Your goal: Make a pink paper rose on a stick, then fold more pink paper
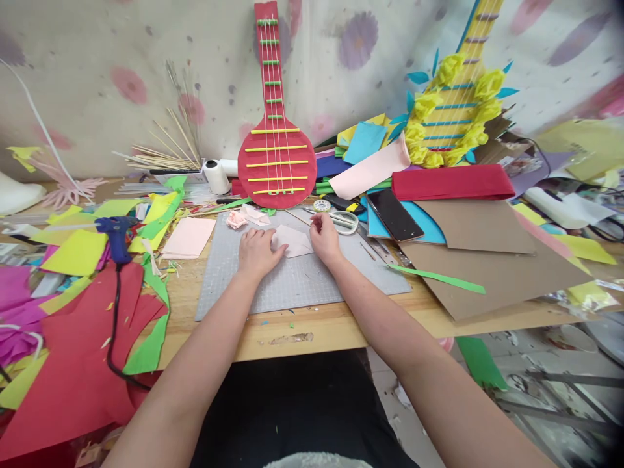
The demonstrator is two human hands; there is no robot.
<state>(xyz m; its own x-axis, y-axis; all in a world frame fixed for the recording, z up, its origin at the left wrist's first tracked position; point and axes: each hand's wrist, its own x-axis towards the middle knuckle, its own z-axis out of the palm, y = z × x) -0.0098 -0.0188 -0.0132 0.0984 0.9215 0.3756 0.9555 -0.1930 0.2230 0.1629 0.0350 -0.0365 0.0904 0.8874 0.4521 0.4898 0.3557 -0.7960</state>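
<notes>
A pale, white-looking piece of paper (291,242) with visible crease or pencil lines lies on the grey cutting mat (277,286) between my hands. My left hand (258,252) rests flat at its left side, fingers spread on the mat and thumb against the paper. At the right edge of the paper, my right hand (324,238) has its fingers curled together; whatever is between them is hidden. Just behind my left hand sit a pink paper rose (236,219) and a folded pale pink paper piece (256,215). White-handled scissors (344,222) lie beside my right hand.
A red paper lute (276,162) leans at the back. Pink paper squares (189,237), a blue glue gun (114,237) and coloured scraps are on the left. On the right are a phone (394,214), brown cardboard (497,273) and a yellow flowered instrument (451,110).
</notes>
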